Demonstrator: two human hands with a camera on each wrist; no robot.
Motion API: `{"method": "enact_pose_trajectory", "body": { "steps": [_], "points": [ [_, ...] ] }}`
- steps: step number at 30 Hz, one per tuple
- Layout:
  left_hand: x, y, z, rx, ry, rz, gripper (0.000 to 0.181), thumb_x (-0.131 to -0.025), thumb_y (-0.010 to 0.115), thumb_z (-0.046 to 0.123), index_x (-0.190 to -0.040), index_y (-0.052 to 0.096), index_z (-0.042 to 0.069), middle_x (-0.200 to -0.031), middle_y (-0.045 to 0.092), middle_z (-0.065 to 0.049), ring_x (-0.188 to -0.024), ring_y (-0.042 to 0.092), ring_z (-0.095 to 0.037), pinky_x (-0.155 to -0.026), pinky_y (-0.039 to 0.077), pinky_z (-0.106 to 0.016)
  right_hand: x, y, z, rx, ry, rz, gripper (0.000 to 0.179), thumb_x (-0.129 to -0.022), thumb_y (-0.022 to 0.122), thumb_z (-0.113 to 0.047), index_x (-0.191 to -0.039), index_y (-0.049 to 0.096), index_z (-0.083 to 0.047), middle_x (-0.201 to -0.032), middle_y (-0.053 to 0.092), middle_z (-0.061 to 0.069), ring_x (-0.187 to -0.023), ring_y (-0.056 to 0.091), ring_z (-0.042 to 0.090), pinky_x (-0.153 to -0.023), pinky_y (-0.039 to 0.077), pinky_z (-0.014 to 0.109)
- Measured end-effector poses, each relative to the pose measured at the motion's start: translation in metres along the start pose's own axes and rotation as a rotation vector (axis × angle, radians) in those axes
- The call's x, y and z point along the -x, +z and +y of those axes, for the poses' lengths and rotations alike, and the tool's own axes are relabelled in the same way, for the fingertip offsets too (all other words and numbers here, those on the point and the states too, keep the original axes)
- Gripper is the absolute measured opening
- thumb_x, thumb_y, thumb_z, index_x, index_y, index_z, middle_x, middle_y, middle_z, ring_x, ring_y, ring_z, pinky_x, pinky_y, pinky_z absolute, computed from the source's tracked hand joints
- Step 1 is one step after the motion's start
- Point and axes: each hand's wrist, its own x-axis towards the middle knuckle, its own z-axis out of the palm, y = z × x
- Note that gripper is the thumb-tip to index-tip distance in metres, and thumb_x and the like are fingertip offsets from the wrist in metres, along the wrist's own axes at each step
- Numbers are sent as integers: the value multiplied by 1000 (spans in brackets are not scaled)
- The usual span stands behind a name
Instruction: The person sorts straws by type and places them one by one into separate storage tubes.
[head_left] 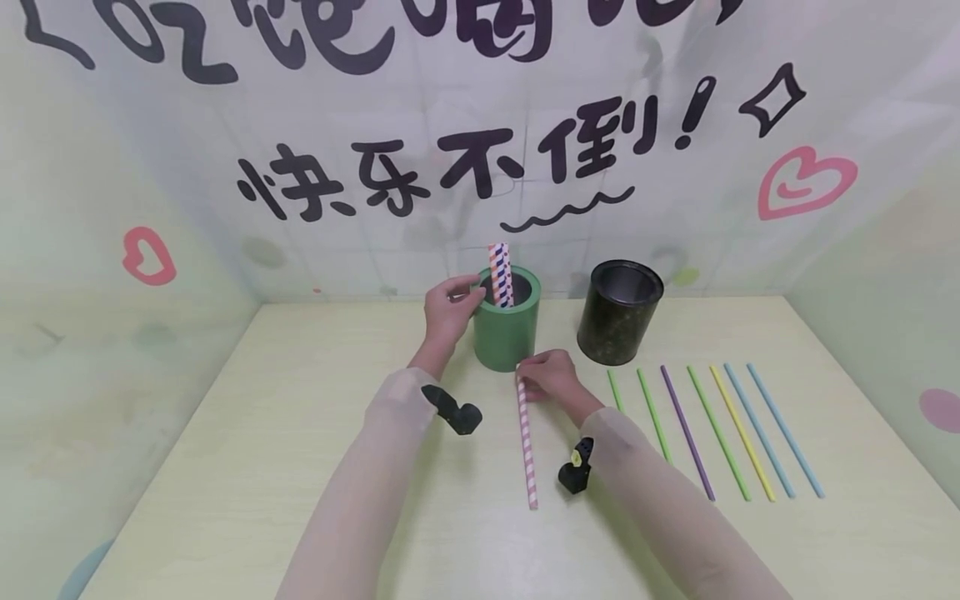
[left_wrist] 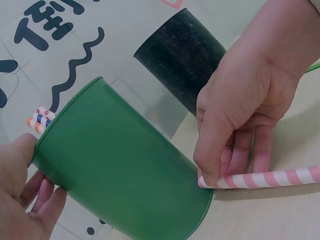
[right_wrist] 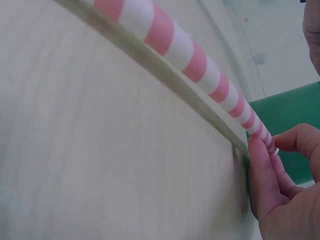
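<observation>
My left hand [head_left: 452,315] grips the rim of a green can [head_left: 506,337] at its left side, thumb at the top edge. Inside that can several patterned paper straws [head_left: 501,275] stand upright, with orange, blue and pink-red markings. Low in front of the can, my right hand [head_left: 551,375] pinches the far end of a pink-and-white striped paper straw [head_left: 528,450] between thumb and fingers. The straw's length points toward me over the table. In the left wrist view the pinched end [left_wrist: 202,182] is right at the can's base.
A black can [head_left: 620,312] stands to the right of the green one. Several thin plain straws [head_left: 723,429] in green, purple, yellow and blue lie in a row on the table [head_left: 300,433] at the right. A printed wall sheet [head_left: 420,242] rises behind the cans.
</observation>
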Motion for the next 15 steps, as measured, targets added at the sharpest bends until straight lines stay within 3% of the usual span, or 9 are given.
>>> {"method": "enact_pose_trajectory", "body": {
  "steps": [15],
  "points": [
    [0, 0, 2, -11, -5, -5, 30, -84, 66, 16, -113, 63, 9, -110, 59, -7, -101, 54, -19, -78, 51, -25, 16, -31, -39, -148, -153, -75, 28, -84, 60, -4, -109, 58, 8, -99, 60, 18, -79, 61, 20, -64, 55, 34]
  ]
}}
